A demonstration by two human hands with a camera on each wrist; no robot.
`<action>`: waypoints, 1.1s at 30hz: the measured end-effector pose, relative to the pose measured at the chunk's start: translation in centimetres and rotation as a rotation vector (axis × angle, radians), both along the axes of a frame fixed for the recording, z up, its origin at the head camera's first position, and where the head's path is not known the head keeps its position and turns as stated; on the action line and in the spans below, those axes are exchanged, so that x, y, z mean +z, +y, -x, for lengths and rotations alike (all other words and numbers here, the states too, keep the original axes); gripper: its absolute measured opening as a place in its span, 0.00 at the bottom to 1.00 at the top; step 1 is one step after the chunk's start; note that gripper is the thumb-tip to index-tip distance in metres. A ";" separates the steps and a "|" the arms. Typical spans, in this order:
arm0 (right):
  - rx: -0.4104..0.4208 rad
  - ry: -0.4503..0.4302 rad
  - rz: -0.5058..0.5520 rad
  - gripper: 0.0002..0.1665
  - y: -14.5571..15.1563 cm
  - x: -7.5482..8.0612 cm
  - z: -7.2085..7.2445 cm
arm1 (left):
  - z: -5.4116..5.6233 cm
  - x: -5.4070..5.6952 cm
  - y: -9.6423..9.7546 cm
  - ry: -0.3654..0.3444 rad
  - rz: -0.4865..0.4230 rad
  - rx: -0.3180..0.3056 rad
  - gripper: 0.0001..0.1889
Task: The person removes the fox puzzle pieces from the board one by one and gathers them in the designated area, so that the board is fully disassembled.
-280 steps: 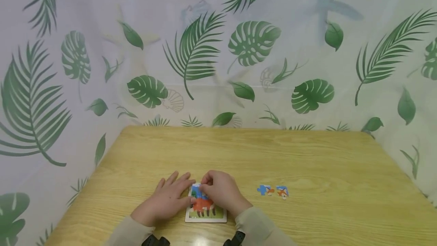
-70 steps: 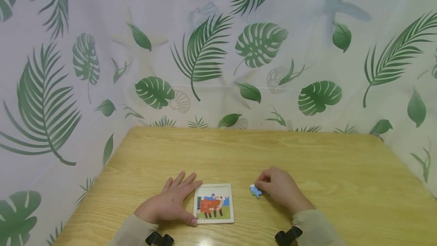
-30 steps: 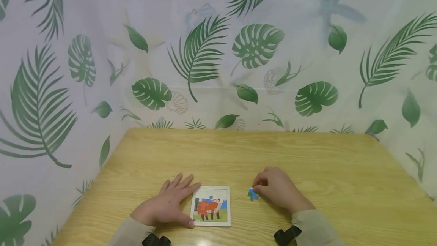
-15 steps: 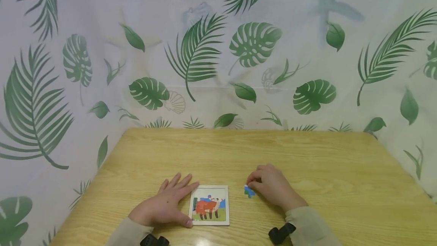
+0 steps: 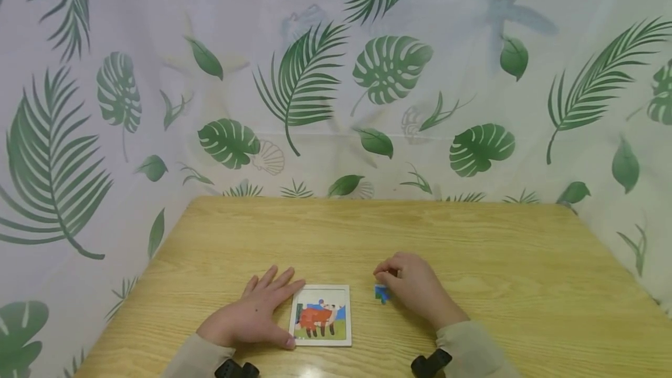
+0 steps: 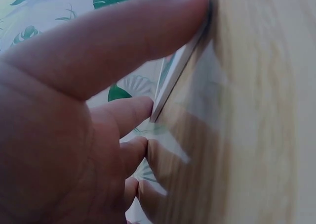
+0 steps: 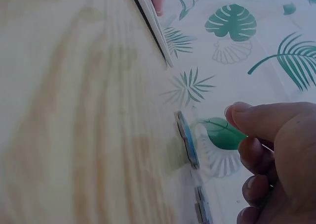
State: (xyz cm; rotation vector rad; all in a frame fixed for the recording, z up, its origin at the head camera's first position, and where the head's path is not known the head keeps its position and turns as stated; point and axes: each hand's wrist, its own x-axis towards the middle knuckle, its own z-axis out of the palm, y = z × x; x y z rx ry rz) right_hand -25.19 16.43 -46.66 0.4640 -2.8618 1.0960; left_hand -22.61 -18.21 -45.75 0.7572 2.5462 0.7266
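Note:
A square, white-framed jigsaw puzzle lies flat on the table, showing a red animal on grass, with a pale bare strip across its top. My left hand rests spread at its left side, with thumb and index finger touching the frame. To the right of the frame lies a blue and green puzzle piece. Right above it is my right hand, fingers curled and thumb and index tips together. The right wrist view shows a gap between these fingertips and the puzzle piece. A second puzzle piece lies nearer the wrist.
A wooden table spreads under everything. Behind it hangs a pale curtain printed with green leaves. Black straps with small devices sit on both wrists.
The fox-coloured pieces seen right of the frame earlier are gone from view there. My right hand has shifted left, turned the blue piece and come off it. My left hand stays at the frame.

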 end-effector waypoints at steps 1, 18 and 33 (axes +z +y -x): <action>-0.006 -0.004 0.009 0.05 -0.2 0.1 -0.1 | 0.0 0.0 0.0 0.001 0.001 0.000 0.57; 0.026 -0.037 0.037 0.04 -2.6 0.9 -1.2 | 0.2 -0.1 0.0 0.019 0.006 -0.022 0.57; 0.140 -0.068 0.017 0.04 -4.9 1.0 -2.5 | -0.2 0.0 0.1 0.038 0.003 -0.003 0.48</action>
